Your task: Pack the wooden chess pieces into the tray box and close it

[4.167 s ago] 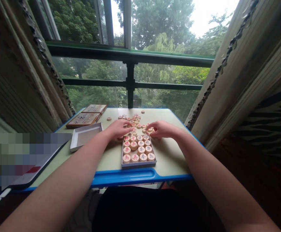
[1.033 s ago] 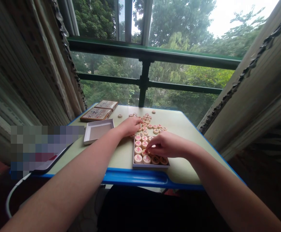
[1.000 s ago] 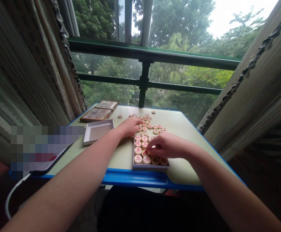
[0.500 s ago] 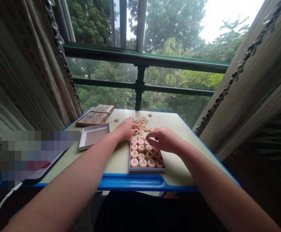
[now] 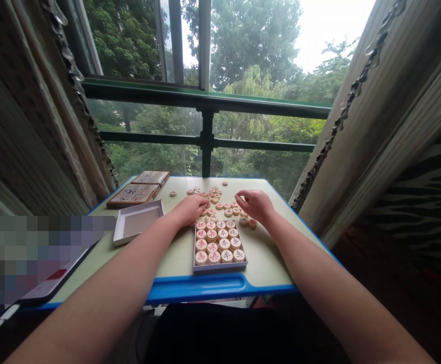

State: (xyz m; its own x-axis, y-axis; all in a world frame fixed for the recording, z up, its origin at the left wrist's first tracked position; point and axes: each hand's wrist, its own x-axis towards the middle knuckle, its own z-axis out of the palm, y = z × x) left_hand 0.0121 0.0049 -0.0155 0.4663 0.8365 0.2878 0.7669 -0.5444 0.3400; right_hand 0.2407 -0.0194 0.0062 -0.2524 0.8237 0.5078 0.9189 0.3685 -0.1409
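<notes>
A shallow lidless box (image 5: 220,268) holds rows of round wooden Chinese chess pieces (image 5: 224,244), marked with red and black characters. Behind the box, loose Chinese chess pieces (image 5: 219,206) lie scattered and partly heaped. My left hand (image 5: 193,208) rests at the left side of this heap, its fingers bent together around a Chinese chess piece (image 5: 208,200) at the fingertips. To the right of the heap, my right hand (image 5: 256,203) hovers palm down with thumb and fingers curved but apart. Nothing shows between them. Two pieces (image 5: 248,222) lie just below it.
Left of the box lies a white box lid (image 5: 139,222), inside up. Behind it sits a folded wooden chessboard case (image 5: 133,194). A blurred-out device (image 5: 59,283) with a white cable is at the left edge. The table (image 5: 281,263) has a blue rim and stands against a railed window.
My right hand has left the box and moved to the right of the loose pieces. My left hand has drawn its fingers in slightly. The whole view has shifted a little.
</notes>
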